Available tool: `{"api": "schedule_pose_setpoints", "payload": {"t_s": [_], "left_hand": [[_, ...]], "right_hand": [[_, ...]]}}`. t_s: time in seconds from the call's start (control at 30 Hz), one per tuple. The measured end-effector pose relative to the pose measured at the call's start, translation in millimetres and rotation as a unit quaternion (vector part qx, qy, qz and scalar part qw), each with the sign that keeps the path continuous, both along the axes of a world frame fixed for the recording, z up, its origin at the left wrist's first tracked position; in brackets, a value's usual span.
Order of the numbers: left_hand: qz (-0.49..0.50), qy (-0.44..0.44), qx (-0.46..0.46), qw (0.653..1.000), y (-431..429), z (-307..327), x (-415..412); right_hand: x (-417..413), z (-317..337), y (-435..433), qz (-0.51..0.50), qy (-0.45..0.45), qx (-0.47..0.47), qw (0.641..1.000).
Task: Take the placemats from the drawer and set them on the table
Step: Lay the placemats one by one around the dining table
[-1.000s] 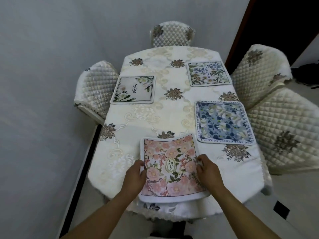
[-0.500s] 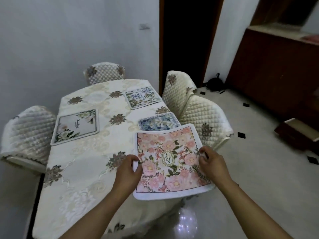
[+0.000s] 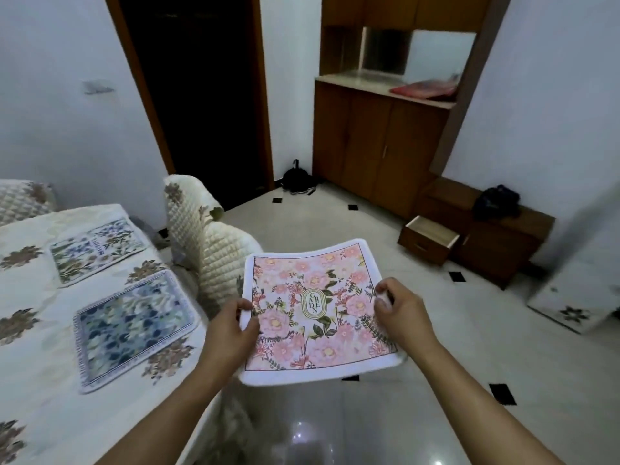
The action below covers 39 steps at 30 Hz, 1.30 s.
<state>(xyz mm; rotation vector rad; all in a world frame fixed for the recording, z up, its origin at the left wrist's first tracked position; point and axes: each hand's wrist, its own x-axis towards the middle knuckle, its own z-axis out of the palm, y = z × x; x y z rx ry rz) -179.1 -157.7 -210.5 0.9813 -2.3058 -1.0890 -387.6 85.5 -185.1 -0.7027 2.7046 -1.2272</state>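
Both hands hold a pink placemat [image 3: 312,313] in the air over the tiled floor, just beside the table [image 3: 40,397].

The left hand [image 3: 231,330] pinches the mat's left edge and the right hand [image 3: 402,313] pinches its right edge; the mat bows between them. On the tablecloth to the left lie a blue placemat [image 3: 134,323] and, beyond it, a pale floral placemat [image 3: 97,253]. A quilted chair [image 3: 208,256] stands at the table's edge. Far right, a wooden drawer [image 3: 427,245] stands open.

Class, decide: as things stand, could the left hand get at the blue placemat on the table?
Probably yes: the blue placemat lies uncovered just beside the left hand, nothing between. But its fingers grip the pink placemat.
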Motion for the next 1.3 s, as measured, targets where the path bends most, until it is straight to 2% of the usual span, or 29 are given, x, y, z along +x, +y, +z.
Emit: {"api": "schedule_pose_setpoints", "payload": {"t_s": [0.3,0.57,0.77,1.03,1.3], "left_hand": [[-0.046,-0.027,0.007,0.999,7,-5,-153],[-0.08,0.006,0.063,0.995,-61,-18,-330],[-0.1,0.015,0.027,0.994,-118,4,-462],[-0.059,-0.001,0.032,0.998,-222,0,-582],[0.139,0.01,0.055,0.989,-357,-2,-653]], "right_hand": [[-136,-18,29,-0.042,-0.024,-0.01,0.999],[-279,-20,-22,-0.082,-0.04,0.006,0.996],[-392,7,-72,-0.113,-0.029,0.017,0.993],[-536,-9,-186,-0.076,-0.031,0.01,0.997],[-706,-25,-411,0.122,-0.04,0.003,0.992]]}}
